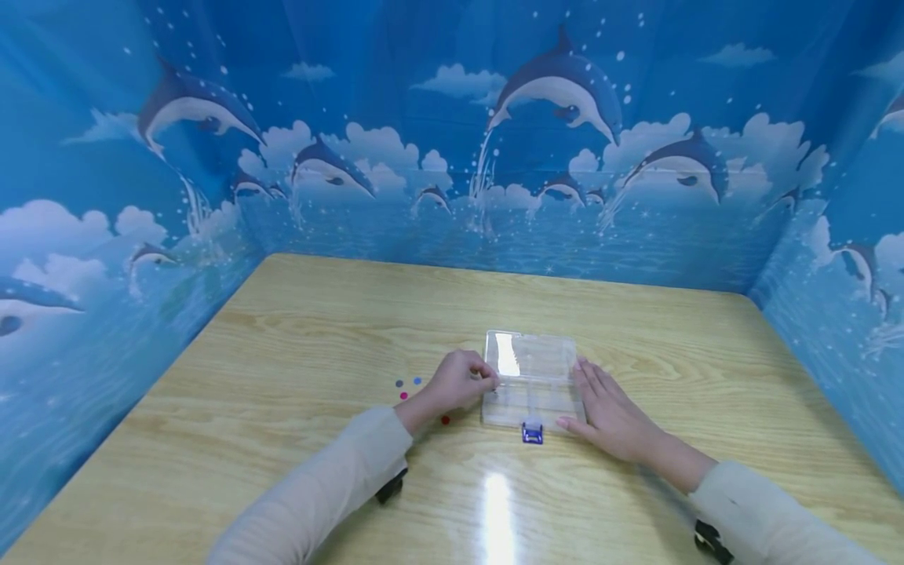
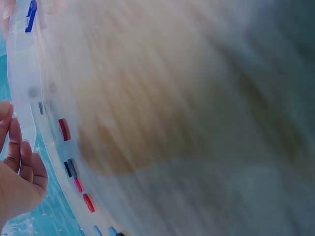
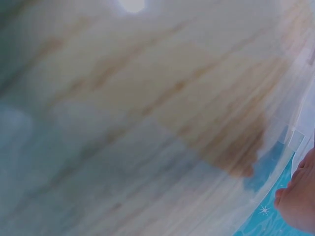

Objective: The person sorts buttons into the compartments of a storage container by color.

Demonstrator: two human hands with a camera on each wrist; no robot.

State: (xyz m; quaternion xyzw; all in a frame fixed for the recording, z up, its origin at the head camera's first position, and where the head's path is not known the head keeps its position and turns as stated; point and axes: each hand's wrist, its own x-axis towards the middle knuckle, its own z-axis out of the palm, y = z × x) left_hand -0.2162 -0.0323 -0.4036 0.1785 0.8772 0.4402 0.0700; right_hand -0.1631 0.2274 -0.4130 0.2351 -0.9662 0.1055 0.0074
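Observation:
A clear plastic box with compartments lies on the table, its clear lid raised at the back and a blue latch at the front. My left hand is at the left side of the box, thumb and forefinger drawn together over the rim; I cannot tell whether they pinch something. A blurred dark spot shows through the box wall near those fingertips in the left wrist view. Along the box's right side rests my right hand, fingers extended and thumb near the front corner.
Several small coloured discs lie left of the box, among them a blue disc, a pink disc and a red disc. The wood-grain table is bordered by a dolphin-print curtain.

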